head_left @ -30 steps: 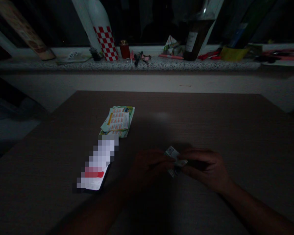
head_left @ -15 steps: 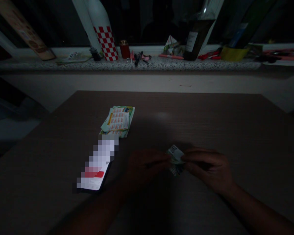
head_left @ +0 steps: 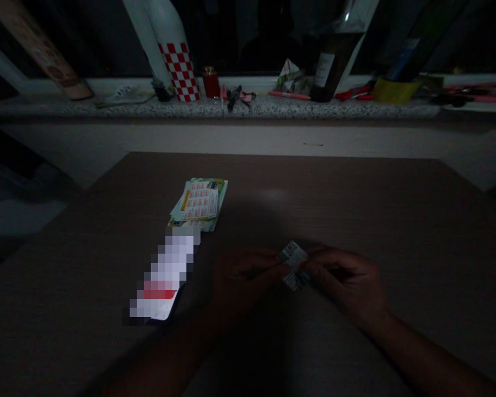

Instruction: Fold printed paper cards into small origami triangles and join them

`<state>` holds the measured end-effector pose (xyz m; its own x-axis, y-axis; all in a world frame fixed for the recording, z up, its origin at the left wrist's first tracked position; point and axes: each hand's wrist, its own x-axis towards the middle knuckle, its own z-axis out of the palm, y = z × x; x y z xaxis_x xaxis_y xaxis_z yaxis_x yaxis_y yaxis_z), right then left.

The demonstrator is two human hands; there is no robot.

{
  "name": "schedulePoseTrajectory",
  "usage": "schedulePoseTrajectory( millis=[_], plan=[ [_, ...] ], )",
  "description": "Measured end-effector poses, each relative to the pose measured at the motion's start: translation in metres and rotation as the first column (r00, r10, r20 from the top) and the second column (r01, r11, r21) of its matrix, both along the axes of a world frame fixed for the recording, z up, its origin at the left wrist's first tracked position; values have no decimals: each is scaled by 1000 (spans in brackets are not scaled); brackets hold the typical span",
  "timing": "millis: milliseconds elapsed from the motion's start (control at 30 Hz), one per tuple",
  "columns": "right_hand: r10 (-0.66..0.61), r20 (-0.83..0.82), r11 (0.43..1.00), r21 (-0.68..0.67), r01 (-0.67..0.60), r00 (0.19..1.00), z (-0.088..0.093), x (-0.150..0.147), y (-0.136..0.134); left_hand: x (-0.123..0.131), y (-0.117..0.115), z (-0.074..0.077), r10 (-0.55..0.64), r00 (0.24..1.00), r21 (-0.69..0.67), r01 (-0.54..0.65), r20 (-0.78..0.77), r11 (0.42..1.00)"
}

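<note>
Paper [head_left: 295, 255]: slightly right of centre and below the middle of the frame, between the fingertips of both hands; small and creased, its pale upper part bearing a little dark print, its lower part striped and darker.
Left hand [head_left: 242, 278]: at the lower centre, in deep shadow; its fingers [head_left: 268, 270] are together, clamped on the paper's left side, the thumb nearer the bottom of the frame.
Right hand [head_left: 351, 281]: right of the paper; thumb and index finger pinch its right side, while the other fingers curl behind, hard to make out.
Paper to fingers: the upper corner pokes out above both sets of fingertips and the lower part shows below them; whether it touches the tabletop [head_left: 376, 204], I cannot tell.
Phone [head_left: 163, 309]: left of the left hand, screen lit and mostly blurred into blocks, lying aslant.
Leaflets [head_left: 200, 201]: a loose stack left of centre, just above the phone, printed in green, white and orange.
Sill [head_left: 281, 110]: across the top of the frame, carrying a checkered bottle [head_left: 179, 71], a red jar [head_left: 210, 84] and a dark bottle [head_left: 326, 71].
</note>
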<state>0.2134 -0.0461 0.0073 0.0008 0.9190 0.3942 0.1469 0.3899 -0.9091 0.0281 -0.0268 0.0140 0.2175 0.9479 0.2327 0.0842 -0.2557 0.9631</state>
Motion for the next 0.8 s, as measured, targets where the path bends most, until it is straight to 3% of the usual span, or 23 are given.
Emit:
schedulePoseTrajectory(
  millis=[167, 400, 600, 800],
  plan=[
    [-86, -87, 994, -74, 80, 993, -3, -10, -2, 5, -2, 1, 62, 998, -110, -58, 30, 992],
    [-159, -81, 980, -138, 147, 984, -3, -12, -2, 12, -3, 0, 143, 985, -323, -105, 96, 940],
    [-178, -100, 971, -182, 158, 979, -5, -12, -1, 12, -2, -3, 159, 974, -306, -104, 164, 947],
    [-153, -127, 973, -191, 127, 980, -4, -12, 0, 11, 0, -1, 150, 980, -315, -103, 130, 944]
  ],
)
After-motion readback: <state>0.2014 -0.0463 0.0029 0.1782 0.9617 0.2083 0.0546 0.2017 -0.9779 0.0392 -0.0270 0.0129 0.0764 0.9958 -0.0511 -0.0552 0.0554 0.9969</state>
